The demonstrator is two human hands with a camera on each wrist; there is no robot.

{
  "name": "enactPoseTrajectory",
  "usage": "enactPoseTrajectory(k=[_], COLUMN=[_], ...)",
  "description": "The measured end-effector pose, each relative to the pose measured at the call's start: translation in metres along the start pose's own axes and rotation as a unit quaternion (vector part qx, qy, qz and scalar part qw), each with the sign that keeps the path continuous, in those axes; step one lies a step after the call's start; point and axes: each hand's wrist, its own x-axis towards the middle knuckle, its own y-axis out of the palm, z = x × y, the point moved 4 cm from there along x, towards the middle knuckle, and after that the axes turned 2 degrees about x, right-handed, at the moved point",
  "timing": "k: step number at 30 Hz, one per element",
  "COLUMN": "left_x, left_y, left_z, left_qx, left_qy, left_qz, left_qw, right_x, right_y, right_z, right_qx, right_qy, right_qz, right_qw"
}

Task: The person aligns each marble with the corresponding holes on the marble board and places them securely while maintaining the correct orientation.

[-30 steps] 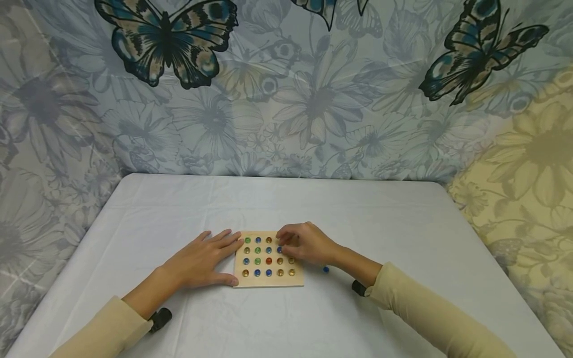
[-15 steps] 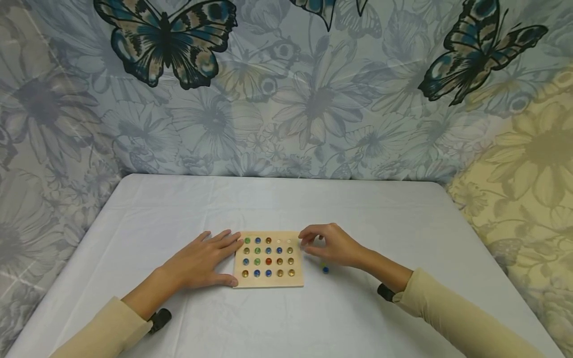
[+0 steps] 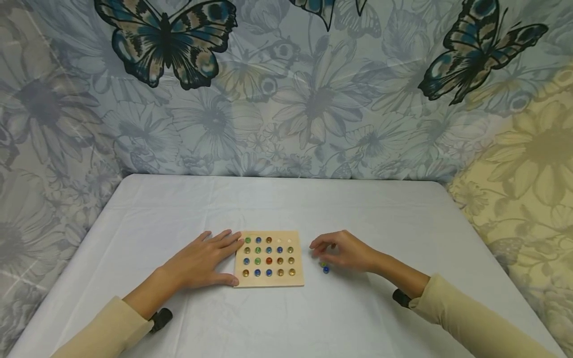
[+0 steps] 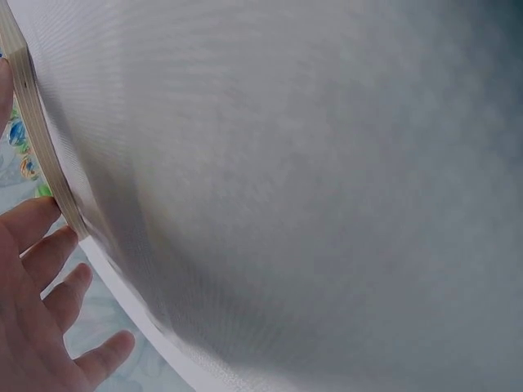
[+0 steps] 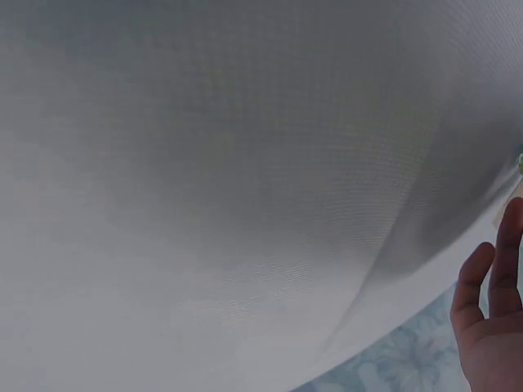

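A square wooden board [image 3: 263, 267] lies on the table, its round hollows mostly filled with glass marbles in green, blue, amber and red. Two hollows at its far right corner hold no marble. My left hand [image 3: 197, 263] lies spread along the board's left side, index fingertip and thumb at its edge. In the left wrist view, the fingertips touch the board's side [image 4: 41, 131]. To the right of the board, my right hand [image 3: 346, 252] hovers with loosely bent fingers, near a blue marble [image 3: 326, 270] and a yellow-green marble [image 3: 323, 264] partly hidden by it.
A white cloth [image 3: 215, 318] covers the table, whose far edge meets a curtain [image 3: 286, 124] printed with flowers and butterflies. A small black camera [image 3: 161, 319] is on the left wrist and another black camera [image 3: 401, 298] on the right.
My right hand has moved off the board's far right corner, rightward to beside the loose marbles. That corner's two bare hollows and an amber marble have come into sight. The left hand has stayed.
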Motion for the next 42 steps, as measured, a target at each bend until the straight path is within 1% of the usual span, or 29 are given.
enactPoseTrajectory(k=[16,25,37,42], left_x=[0.002,0.002,0.001,0.0], left_y=[0.0,-0.001,-0.001,-0.001], left_z=[0.001,0.0,0.0,0.0], left_qx=[0.002,0.001,-0.007,-0.005], left_qy=[-0.001,-0.001,-0.001,-0.004], left_qz=[0.003,0.001,0.001,0.003], left_qw=[1.0,1.0,1.0,1.0], right_x=[-0.01,-0.011,-0.01,-0.008], right_y=[0.002,0.004,0.006,0.007], right_z=[-0.006,-0.007,-0.009,-0.008], right_qx=[0.024,0.035,0.012,0.012], right_qy=[-0.005,-0.002,-0.006,-0.009], right_qz=[0.036,0.033,0.026,0.023], right_qw=[0.999,0.999,1.0,1.0])
